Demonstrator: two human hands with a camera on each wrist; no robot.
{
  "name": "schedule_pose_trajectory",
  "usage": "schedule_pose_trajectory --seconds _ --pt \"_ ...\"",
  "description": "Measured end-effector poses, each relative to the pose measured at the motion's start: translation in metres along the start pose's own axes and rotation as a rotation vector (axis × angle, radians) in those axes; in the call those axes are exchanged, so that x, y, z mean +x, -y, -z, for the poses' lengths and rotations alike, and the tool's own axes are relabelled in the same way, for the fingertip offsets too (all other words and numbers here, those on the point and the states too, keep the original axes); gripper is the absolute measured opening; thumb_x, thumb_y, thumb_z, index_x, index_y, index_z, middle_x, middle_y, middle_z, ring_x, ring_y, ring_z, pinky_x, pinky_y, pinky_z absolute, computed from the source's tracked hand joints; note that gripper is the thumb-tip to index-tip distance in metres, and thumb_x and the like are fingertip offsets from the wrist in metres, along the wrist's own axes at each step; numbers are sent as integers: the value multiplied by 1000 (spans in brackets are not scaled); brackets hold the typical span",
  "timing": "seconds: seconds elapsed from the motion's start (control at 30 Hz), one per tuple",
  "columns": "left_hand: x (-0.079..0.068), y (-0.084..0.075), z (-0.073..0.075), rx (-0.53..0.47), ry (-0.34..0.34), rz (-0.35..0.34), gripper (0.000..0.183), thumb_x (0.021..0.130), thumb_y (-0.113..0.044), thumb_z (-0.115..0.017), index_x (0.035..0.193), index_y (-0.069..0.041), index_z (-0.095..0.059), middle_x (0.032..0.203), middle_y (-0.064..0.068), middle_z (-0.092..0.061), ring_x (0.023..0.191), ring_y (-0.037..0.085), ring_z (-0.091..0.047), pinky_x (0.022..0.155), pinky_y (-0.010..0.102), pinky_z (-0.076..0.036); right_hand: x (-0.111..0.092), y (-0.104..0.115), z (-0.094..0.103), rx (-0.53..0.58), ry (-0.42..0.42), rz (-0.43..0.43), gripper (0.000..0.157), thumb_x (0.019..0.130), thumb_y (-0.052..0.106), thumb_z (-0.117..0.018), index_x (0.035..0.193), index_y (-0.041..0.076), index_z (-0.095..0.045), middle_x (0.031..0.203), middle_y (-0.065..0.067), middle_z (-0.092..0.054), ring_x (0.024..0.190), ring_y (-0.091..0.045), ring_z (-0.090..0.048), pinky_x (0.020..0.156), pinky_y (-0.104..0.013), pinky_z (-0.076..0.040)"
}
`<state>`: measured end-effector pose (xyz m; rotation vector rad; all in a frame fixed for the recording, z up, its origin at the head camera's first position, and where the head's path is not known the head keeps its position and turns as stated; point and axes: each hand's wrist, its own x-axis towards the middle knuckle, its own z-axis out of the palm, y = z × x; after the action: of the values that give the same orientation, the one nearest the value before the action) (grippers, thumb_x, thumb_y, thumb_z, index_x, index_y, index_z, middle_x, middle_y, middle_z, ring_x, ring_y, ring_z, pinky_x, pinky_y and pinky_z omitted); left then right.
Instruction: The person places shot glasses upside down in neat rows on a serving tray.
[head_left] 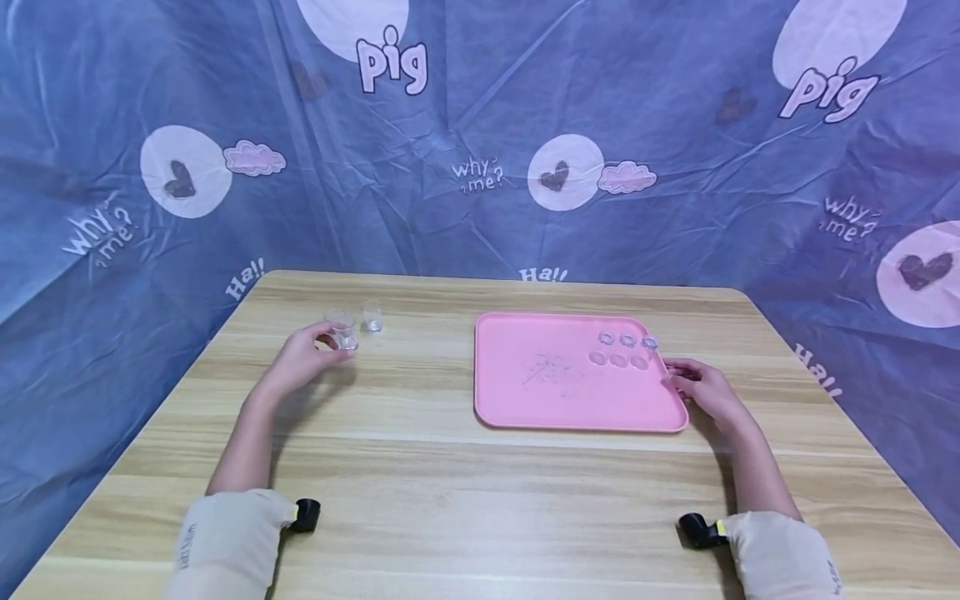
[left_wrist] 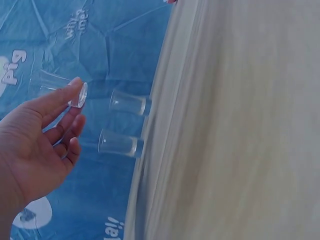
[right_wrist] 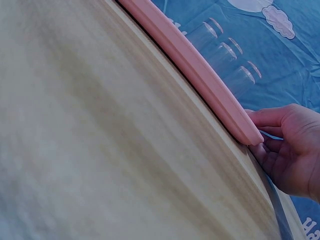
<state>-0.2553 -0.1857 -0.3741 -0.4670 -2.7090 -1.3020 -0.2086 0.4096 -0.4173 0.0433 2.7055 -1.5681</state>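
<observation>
In my left hand (head_left: pixel 311 354) a small clear shot glass (left_wrist: pixel 52 80) is pinched near its base, rim upward. Another shot glass (left_wrist: pixel 127 102) and a third shot glass (left_wrist: pixel 118 143) stand upright on the table beside it in the left wrist view. With its thumb at the rim and fingers curled at the outer side, my right hand (head_left: pixel 705 390) grips the right edge of a pink tray (head_left: pixel 525 400). On the tray's back right part stand three clear shot glasses (right_wrist: pixel 238 80) in a row, thick bases upward.
The pink tray lies right of centre on a wood-grain table (head_left: pixel 450 500). Behind the far table edge hangs a blue printed cloth (head_left: pixel 465 100). A black device (head_left: pixel 306 515) sits at the left sleeve and another black device (head_left: pixel 699 531) at the right sleeve.
</observation>
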Motion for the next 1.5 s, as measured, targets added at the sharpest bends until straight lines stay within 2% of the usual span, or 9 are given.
schedule_pose_trajectory --seconds 0.33,0.67,0.9,1.23,1.5 --pt "16 -18 -18 -22 30 -29 40 79 -9 -71 114 4 -58 89 14 -57 84 29 -52 67 32 -41 0 -2 1 1 -2 -2 45 93 9 -49 129 -16 -37 97 -4 -55 78 2 -51 67 -18 -46" --pt "28 -31 -36 -50 76 -51 40 77 -8 -72 114 1 -59 92 13 -60 86 26 -53 63 31 -40 0 -2 0 11 -7 0 46 93 11 -51 129 -16 -38 102 -10 -55 79 4 -52 68 -18 -47" --pt "34 -37 -47 -106 71 -157 38 76 -17 -74 108 -1 -62 85 7 -60 80 23 -53 60 29 -39 0 -2 0 11 -14 12 45 93 10 -51 128 -16 -39 98 -4 -56 78 3 -51 67 -17 -46" --pt "47 -54 -66 -64 111 -128 39 75 -10 -74 110 1 -62 87 8 -63 83 24 -55 60 28 -40 1 -2 -1 17 -18 -4 46 93 11 -51 128 -15 -38 100 -8 -56 79 3 -51 68 -18 -47" --pt "56 -67 -81 -89 130 -184 37 75 -7 -74 108 2 -63 94 10 -64 83 24 -56 68 31 -43 1 -2 0 32 -13 8 45 93 8 -50 128 -17 -38 95 0 -55 78 3 -52 68 -18 -47"
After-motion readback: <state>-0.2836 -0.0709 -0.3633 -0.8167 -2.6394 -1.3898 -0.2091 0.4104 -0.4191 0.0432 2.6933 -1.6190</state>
